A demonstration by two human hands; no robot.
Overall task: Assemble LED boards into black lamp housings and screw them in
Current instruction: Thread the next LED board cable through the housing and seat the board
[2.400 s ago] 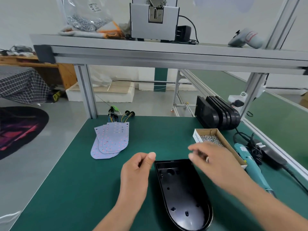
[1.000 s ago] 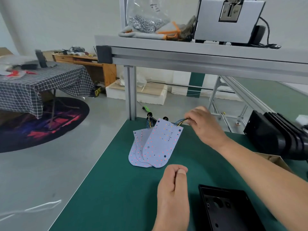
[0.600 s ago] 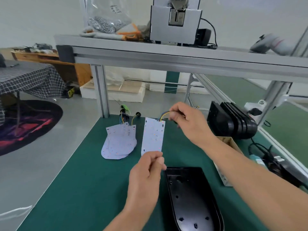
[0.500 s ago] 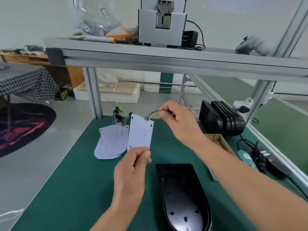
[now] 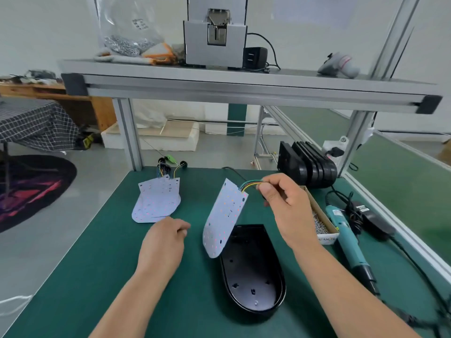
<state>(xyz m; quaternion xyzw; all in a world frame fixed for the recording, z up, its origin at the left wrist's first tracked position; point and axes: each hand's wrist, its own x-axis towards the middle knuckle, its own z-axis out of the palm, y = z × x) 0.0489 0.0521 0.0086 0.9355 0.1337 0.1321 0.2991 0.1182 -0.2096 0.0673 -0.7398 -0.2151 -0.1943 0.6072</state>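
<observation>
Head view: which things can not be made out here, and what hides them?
All in the head view.
Left hand: seen from behind; its curled fingers hide whether it holds anything.
Wires: far end hidden inside the right hand.
Black housing: top left corner behind the hanging LED board.
Screwdriver: tip behind the right forearm.

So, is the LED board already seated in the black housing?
No, the right hand holds the LED board up by its wires, tilted over the housing.
</observation>
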